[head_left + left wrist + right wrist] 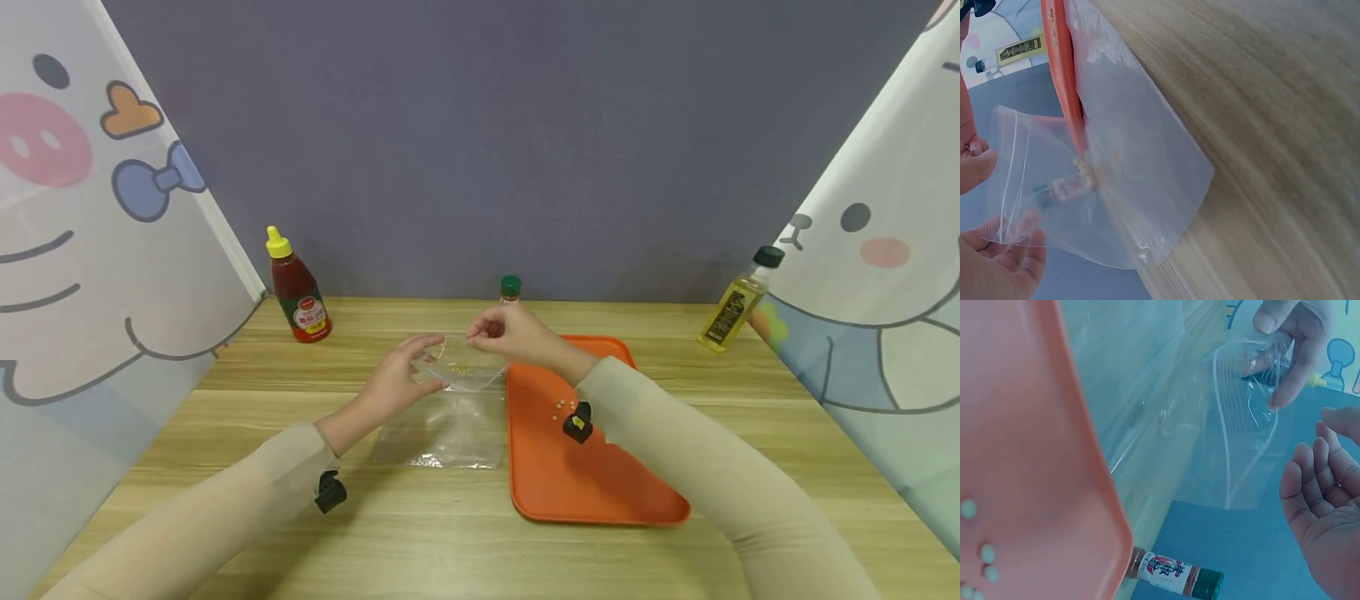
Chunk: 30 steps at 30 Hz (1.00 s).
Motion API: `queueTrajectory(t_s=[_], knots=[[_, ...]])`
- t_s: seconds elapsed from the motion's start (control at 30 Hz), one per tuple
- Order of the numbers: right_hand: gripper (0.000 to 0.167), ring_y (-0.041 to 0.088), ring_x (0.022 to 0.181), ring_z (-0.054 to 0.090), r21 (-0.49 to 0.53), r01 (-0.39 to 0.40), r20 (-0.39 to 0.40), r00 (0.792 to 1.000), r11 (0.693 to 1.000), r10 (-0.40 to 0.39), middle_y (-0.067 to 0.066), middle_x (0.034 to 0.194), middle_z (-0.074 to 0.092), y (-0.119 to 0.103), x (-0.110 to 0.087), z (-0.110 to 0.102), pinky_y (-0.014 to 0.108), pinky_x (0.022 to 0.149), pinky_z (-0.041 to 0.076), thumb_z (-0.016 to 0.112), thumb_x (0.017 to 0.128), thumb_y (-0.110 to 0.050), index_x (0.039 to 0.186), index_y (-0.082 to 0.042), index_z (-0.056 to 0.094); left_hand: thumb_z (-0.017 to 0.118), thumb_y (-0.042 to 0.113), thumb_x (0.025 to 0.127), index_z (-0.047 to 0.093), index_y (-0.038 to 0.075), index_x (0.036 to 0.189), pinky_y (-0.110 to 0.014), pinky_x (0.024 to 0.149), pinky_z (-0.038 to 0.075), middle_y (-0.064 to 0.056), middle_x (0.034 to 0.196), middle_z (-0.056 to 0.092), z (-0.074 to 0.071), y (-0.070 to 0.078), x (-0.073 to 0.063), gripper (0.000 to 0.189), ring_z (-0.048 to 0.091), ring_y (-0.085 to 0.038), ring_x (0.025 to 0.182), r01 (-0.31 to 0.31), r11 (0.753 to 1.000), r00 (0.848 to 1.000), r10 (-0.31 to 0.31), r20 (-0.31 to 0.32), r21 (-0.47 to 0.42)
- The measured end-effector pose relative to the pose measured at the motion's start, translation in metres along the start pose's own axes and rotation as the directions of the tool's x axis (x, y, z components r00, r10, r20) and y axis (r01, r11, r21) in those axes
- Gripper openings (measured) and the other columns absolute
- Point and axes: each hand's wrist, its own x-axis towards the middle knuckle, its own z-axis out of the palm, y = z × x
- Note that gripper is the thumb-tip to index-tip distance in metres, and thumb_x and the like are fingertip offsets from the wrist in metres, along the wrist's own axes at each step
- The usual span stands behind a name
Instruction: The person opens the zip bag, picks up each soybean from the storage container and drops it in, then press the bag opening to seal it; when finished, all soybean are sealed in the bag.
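A clear zip-top bag (450, 425) lies on the table with its mouth end lifted. My left hand (397, 371) holds one side of the mouth, fingers and thumb spread around the film. Several small pale round beans (1087, 172) sit inside the bag. My right hand (510, 329) hovers at the mouth's other side, fingers curled and thumb close to the fingertips (1291, 481). I cannot tell whether a bean is between them. More beans (561, 403) lie on the orange tray (592, 483) right of the bag, partly under the right forearm.
A green-capped spice bottle (1169, 572) stands behind the right hand, near the back partition (480, 150). A red sauce bottle (303, 300) with a yellow cap is at the back left. An oil bottle (735, 308) stands at the back right. Printed panels flank both sides.
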Motion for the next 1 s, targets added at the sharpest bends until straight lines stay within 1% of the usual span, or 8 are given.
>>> queueTrajectory(t_s=[0.2,0.43,0.6,0.77,0.9,1.0], knots=[[0.013,0.012,0.066,0.057,-0.016,-0.028,-0.018,0.999,0.999,0.028,0.006,0.079,0.067,0.002,-0.010,-0.008,0.023,0.061,0.050,0.069,0.090,-0.014,0.097,-0.004,0.073,0.077,0.014,0.080,0.048,0.007,0.140,-0.046,0.092,0.053,-0.013,0.144,0.049,0.000,0.000,-0.001,0.067,0.060,-0.029,0.111,-0.001,1.000,1.000,0.001,-0.008,-0.013],[0.016,0.014,0.067,0.055,0.017,-0.068,-0.033,0.997,0.998,0.068,0.006,0.081,0.068,0.008,-0.028,-0.020,0.023,0.059,0.047,0.068,0.091,-0.017,0.100,-0.005,0.073,0.073,0.011,0.084,0.049,0.005,0.139,-0.046,0.090,0.054,-0.013,0.142,0.050,0.001,0.000,-0.001,0.060,0.061,-0.028,0.108,-0.017,1.000,1.000,0.016,-0.024,-0.013],[0.015,0.016,0.070,0.058,0.029,-0.092,-0.041,0.995,0.995,0.093,0.008,0.086,0.070,0.014,-0.041,-0.029,0.023,0.062,0.049,0.067,0.091,-0.016,0.100,-0.005,0.072,0.070,0.007,0.086,0.049,0.005,0.139,-0.047,0.089,0.054,-0.014,0.141,0.051,0.001,-0.001,-0.002,0.057,0.062,-0.028,0.107,-0.021,1.000,0.999,0.020,-0.030,-0.013],[0.015,0.015,0.074,0.060,0.011,-0.134,-0.017,0.991,0.991,0.134,0.011,0.090,0.071,0.023,-0.059,-0.037,0.025,0.065,0.051,0.066,0.092,-0.018,0.099,-0.005,0.072,0.069,0.006,0.086,0.050,0.005,0.139,-0.048,0.088,0.053,-0.014,0.141,0.051,0.002,-0.001,-0.001,0.056,0.062,-0.028,0.106,-0.024,1.000,0.999,0.024,-0.033,-0.008],[0.016,0.022,0.079,0.062,-0.005,-0.183,0.013,0.983,0.983,0.183,0.015,0.096,0.070,0.032,-0.076,-0.042,0.030,0.068,0.054,0.066,0.092,-0.019,0.100,-0.007,0.071,0.068,0.004,0.086,0.050,0.006,0.139,-0.047,0.088,0.054,-0.014,0.141,0.051,0.001,-0.001,-0.001,0.056,0.062,-0.028,0.107,-0.025,1.000,0.999,0.025,-0.036,0.002],[0.016,0.028,0.084,0.065,-0.009,-0.235,0.032,0.971,0.972,0.236,0.016,0.099,0.071,0.041,-0.088,-0.044,0.030,0.071,0.055,0.066,0.092,-0.018,0.101,-0.005,0.071,0.069,0.003,0.085,0.050,0.006,0.139,-0.046,0.088,0.054,-0.014,0.141,0.051,0.001,-0.001,-0.002,0.057,0.062,-0.028,0.107,-0.027,1.000,0.999,0.027,-0.037,0.010]])
